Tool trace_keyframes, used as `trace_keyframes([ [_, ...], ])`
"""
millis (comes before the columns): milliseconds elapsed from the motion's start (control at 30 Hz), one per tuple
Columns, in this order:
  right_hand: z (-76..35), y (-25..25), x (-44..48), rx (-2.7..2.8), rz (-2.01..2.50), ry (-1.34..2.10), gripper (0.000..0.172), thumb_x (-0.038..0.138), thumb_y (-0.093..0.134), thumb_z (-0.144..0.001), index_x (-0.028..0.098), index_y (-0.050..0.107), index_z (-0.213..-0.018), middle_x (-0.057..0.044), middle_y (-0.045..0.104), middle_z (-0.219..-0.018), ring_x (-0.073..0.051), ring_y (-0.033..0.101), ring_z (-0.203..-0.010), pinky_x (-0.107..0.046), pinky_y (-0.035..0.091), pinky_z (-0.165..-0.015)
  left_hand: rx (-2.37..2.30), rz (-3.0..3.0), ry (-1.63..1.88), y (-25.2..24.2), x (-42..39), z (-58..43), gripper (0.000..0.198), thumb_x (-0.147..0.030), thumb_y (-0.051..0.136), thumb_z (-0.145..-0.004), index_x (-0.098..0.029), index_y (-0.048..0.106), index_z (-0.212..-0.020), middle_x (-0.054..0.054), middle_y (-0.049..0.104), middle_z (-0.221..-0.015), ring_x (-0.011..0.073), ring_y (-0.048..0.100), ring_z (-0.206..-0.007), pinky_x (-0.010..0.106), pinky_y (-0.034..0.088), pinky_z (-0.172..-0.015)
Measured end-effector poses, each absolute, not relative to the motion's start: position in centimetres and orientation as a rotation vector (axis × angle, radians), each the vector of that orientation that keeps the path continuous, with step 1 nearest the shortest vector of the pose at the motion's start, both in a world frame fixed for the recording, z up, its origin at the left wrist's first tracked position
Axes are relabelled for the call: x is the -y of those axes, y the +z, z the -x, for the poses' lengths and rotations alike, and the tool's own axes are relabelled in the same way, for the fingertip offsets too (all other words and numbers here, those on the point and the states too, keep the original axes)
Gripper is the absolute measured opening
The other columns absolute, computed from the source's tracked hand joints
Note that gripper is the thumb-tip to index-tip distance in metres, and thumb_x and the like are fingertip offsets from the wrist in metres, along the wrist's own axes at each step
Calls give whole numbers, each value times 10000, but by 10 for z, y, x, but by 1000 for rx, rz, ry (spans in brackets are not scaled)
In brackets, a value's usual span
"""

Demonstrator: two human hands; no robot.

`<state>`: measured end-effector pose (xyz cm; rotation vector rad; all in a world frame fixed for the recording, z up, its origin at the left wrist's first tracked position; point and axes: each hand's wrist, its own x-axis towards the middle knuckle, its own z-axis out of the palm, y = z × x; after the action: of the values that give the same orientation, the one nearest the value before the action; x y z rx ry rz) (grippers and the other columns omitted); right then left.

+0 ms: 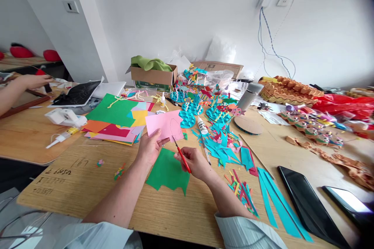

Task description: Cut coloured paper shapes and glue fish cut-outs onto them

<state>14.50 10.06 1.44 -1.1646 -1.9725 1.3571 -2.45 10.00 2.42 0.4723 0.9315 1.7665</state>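
My left hand (150,148) pinches the lower edge of a pink paper sheet (163,123) and holds it up above the table. A curved outline is drawn on the sheet's right part. My right hand (194,161) is closed around red-handled scissors (181,156), whose tips touch the pink sheet's lower edge. Under both hands lies a green paper piece (168,173) with a jagged lower edge.
A stack of coloured paper (117,120) lies at the left, with glue bottles (201,125) and turquoise paper crafts (189,109) behind. Paper strips (269,194), a tablet (306,206) and a phone (347,200) sit right. Another person's hand (30,81) works at far left.
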Motion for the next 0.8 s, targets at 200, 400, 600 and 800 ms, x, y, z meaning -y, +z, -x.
trace_keyframes([
  [200, -145, 17, -100, 2001, 1173, 1305, 509, 659, 575, -763, 189, 454, -610, 41, 455, -468, -88, 401, -456, -219, 229, -434, -941, -486, 1757, 27, -99, 22, 224, -164, 732, -696, -127, 673, -909, 76, 715, -921, 185, 682, -788, 328, 619, -640],
  [400, -145, 18, -100, 2006, 1187, 1294, 513, 669, 560, -765, 186, 466, -617, 28, 485, -481, -95, 425, -459, -219, 252, -432, -951, -500, 1758, 25, -98, 20, 299, -178, 766, -657, -137, 661, -934, 69, 716, -922, 191, 687, -802, 317, 614, -637],
  [600, -144, 19, -99, 1978, 1182, 1333, 514, 678, 568, -748, 188, 473, -625, 23, 496, -481, -106, 458, -457, -220, 276, -427, -957, -512, 1753, 24, -97, 18, 316, -192, 780, -637, -140, 660, -924, 69, 716, -957, 185, 690, -783, 296, 610, -607],
  [800, -144, 16, -99, 1957, 1165, 1356, 494, 653, 586, -754, 191, 469, -625, 33, 488, -470, -104, 457, -450, -218, 273, -424, -957, -518, 1745, 25, -97, 18, 328, -198, 783, -630, -137, 659, -928, 74, 720, -945, 189, 695, -775, 296, 612, -601],
])
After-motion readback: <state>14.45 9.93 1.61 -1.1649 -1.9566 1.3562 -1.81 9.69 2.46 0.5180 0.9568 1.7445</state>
